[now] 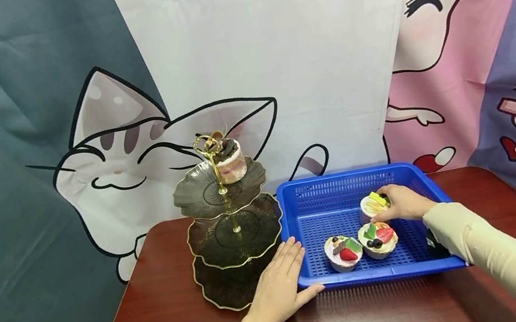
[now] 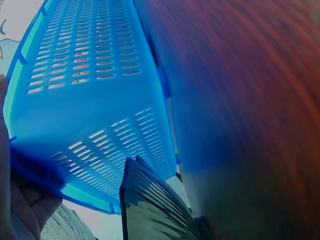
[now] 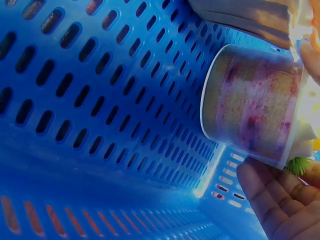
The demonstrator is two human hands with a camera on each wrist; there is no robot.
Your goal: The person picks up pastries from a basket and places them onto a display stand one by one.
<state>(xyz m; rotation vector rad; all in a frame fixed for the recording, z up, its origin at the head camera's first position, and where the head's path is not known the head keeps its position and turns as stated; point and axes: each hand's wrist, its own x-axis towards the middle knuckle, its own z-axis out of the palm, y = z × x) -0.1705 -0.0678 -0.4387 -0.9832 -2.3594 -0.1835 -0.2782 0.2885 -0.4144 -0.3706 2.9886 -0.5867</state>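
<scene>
- The right hand (image 1: 402, 202) reaches into the basket (image 1: 384, 273) and grips the yellow cake (image 1: 369, 212), thumb on the near side and fingers on the far side.
- The yellow cake is upright in the back right part of the basket; whether its base touches the floor there, I cannot tell.
- The right wrist view shows pink and tan layers through its clear cup, with a tuft of green at the rim by the fingers.
- The left hand (image 1: 278, 288) lies with its fingers straight over the left rim of the basket, thumb out along the front corner; it holds nothing.
- Nearer the front of the basket, the left berry cake (image 1: 343, 254) and the right berry cake (image 1: 378, 241) stand upright side by side, each topped with red fruit and a green leaf.
- The right berry cake is just in front of the yellow cake.
- Just left of the basket is the stand (image 1: 264, 221), three dark, gold-edged plates on a gold post with a loop on top.
- The chocolate cake (image 1: 233, 170) sits on the top plate, close behind the post.
- Basket and stand rest on the table (image 1: 145, 316), reddish brown, with a printed cloth (image 1: 241, 27) hanging behind.
</scene>
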